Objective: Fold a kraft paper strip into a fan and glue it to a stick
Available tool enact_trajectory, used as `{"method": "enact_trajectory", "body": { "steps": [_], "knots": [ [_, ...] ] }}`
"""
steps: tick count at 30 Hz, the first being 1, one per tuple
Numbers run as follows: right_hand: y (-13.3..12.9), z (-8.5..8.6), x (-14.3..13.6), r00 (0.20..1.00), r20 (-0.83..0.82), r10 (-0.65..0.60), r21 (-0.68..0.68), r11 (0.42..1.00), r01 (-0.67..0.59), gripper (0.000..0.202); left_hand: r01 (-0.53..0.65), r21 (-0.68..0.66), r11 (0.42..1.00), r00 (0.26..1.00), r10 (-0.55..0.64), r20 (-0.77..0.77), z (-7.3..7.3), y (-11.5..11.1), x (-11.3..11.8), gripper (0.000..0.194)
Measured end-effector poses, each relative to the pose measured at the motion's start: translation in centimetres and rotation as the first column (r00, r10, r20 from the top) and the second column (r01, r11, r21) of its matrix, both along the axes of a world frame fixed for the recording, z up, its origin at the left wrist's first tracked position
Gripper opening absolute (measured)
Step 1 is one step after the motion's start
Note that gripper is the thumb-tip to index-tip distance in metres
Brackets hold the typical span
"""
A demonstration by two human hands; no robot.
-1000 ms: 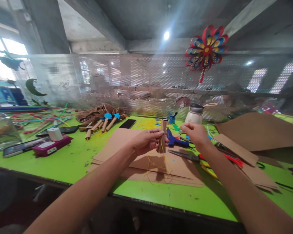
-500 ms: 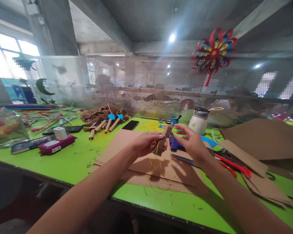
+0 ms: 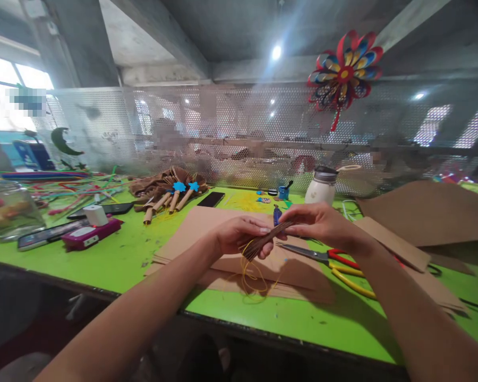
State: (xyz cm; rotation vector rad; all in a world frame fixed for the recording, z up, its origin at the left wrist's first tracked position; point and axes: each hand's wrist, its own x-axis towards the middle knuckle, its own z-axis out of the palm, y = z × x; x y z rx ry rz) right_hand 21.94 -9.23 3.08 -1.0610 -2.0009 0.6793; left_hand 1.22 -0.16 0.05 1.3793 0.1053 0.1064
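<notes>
A narrow bundle of pleated brown paper (image 3: pixel 263 243) is held over the brown paper sheets (image 3: pixel 207 225), tilted up to the right. My left hand (image 3: pixel 242 236) is closed around its lower middle, thumb on top. The fingertips of my right hand (image 3: pixel 314 225) pinch its upper right end. Yellow string (image 3: pixel 252 281) hangs in loose loops from the bundle. Behind my right fingers a blue tool (image 3: pixel 277 214) shows only in part. Below that hand lie scissors (image 3: pixel 306 251) with red and yellow handles, partly covered by my right forearm.
Pleated brown paper pieces with rolled handles (image 3: pixel 175 196) and blue cutouts lie at the back left. A phone (image 3: pixel 211 199), a white bottle (image 3: pixel 321 185) and a blue paint pot (image 3: pixel 284 192) stand or lie behind my hands. A purple power strip (image 3: pixel 91 233) is left; cardboard (image 3: pixel 430 212) is right.
My right hand has moved in from beside the pleated paper and now grips its upper end. The bundle has tipped over to the right. The view has shifted slightly.
</notes>
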Motion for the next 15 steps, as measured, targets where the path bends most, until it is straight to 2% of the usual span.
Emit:
{"method": "enact_trajectory", "body": {
  "steps": [3, 5, 6, 8, 10, 12, 14, 15],
  "knots": [
    [0.0, 0.0, -0.1, 0.999, 0.040, -0.002, -0.003, 1.000, 0.002, 0.018, -0.005, 0.159, 0.987, 0.998, 0.015, -0.061, 0.7, -0.3, -0.3, 0.039],
    [0.3, -0.3, -0.2, 0.999, 0.045, 0.006, -0.006, 1.000, -0.006, 0.018, -0.072, 0.349, 0.934, 0.991, 0.106, -0.081, 1.3, -0.7, -0.4, 0.036],
    [0.5, -0.6, -0.2, 0.999, 0.051, 0.006, -0.007, 1.000, -0.006, 0.018, -0.129, 0.456, 0.881, 0.982, 0.178, -0.066, 1.6, -0.9, -0.5, 0.036],
    [0.9, -1.1, -0.4, 0.998, 0.065, -0.017, -0.001, 1.000, 0.017, 0.017, -0.230, 0.653, 0.721, 0.950, 0.313, -0.011, 1.9, -1.3, -0.3, 0.037],
    [1.3, -1.7, -0.8, 0.995, 0.070, -0.065, 0.017, 0.998, 0.064, 0.016, -0.265, 0.798, 0.541, 0.918, 0.395, 0.037, 1.9, -1.6, 0.0, 0.037],
    [1.6, -2.1, -1.1, 0.992, 0.064, -0.111, 0.032, 0.993, 0.109, 0.015, -0.258, 0.883, 0.392, 0.900, 0.431, 0.071, 1.6, -1.7, 0.3, 0.035],
    [1.9, -2.4, -1.4, 0.989, 0.054, -0.141, 0.044, 0.989, 0.139, 0.016, -0.246, 0.922, 0.300, 0.895, 0.436, 0.097, 1.4, -1.7, 0.5, 0.029],
    [2.0, -2.6, -1.5, 0.987, 0.046, -0.153, 0.040, 0.988, 0.151, 0.018, -0.237, 0.932, 0.276, 0.896, 0.432, 0.100, 1.2, -1.6, 0.6, 0.026]
  ]
}}
